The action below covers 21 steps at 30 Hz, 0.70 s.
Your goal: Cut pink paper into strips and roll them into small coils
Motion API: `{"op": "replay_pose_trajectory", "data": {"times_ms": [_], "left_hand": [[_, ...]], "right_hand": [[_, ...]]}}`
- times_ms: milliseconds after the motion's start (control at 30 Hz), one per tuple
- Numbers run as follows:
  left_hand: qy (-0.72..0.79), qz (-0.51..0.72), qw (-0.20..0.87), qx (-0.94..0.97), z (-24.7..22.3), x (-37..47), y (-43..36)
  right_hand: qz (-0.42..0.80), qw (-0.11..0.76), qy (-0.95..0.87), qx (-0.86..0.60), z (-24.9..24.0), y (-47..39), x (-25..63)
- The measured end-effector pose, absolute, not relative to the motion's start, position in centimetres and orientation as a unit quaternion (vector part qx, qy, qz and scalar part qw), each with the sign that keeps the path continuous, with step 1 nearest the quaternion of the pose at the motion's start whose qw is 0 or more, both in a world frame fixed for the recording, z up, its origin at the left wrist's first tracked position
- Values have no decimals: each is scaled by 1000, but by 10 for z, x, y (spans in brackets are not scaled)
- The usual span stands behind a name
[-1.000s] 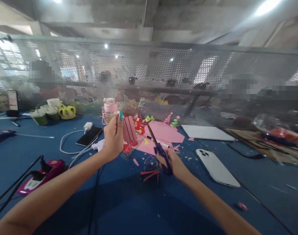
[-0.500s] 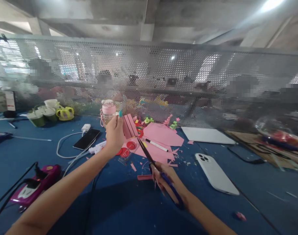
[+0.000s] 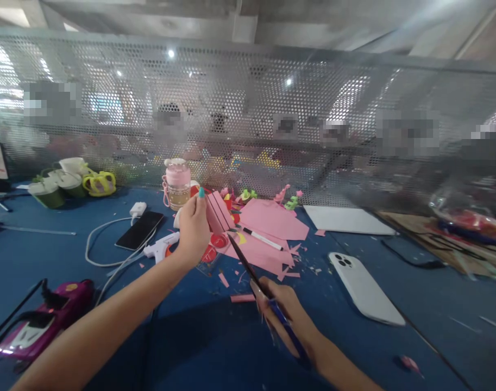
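Note:
My left hand (image 3: 194, 225) pinches a small piece of pink paper (image 3: 220, 210) marked with dark lines, holding it up over the table. In my right hand (image 3: 286, 309) is a pair of scissors (image 3: 244, 262) with dark blades and blue handles. The blades look closed, and their tips point up at the lower edge of the held paper without clearly touching it. Beyond lie larger pink paper sheets (image 3: 268, 220) with a black-and-white marker (image 3: 263, 239) on top. Red round pieces (image 3: 219, 241) lie beside my left hand.
A pink-lidded bottle (image 3: 177, 184) stands behind my left hand. Leftward are a black phone (image 3: 139, 230), a white glue gun (image 3: 161, 247), cables and a purple power strip (image 3: 48, 320). A white phone (image 3: 365, 288) lies at right. A perforated metal screen (image 3: 231, 108) runs along the back.
The camera view has tilted down slightly and shifted. My right hand and the scissors have turned a little, with the blue handles seen more edge-on. My left hand still holds the pink paper.

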<state>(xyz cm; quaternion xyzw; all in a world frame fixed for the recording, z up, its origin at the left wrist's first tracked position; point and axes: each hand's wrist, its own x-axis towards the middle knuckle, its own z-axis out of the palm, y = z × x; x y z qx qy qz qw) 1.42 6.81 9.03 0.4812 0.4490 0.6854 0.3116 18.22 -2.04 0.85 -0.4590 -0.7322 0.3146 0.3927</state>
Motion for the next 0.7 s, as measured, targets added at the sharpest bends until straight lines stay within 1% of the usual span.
{"op": "replay_pose_trajectory", "data": {"times_ms": [133, 467, 700], "left_hand": [[431, 686, 337, 480, 88, 15, 70], [435, 662, 319, 520, 83, 25, 63], [468, 645, 305, 522, 88, 29, 54]], "right_hand": [[335, 387, -720, -469, 12, -21, 181], [456, 382, -665, -452, 16, -26, 181], [450, 395, -663, -450, 15, -27, 180]]}}
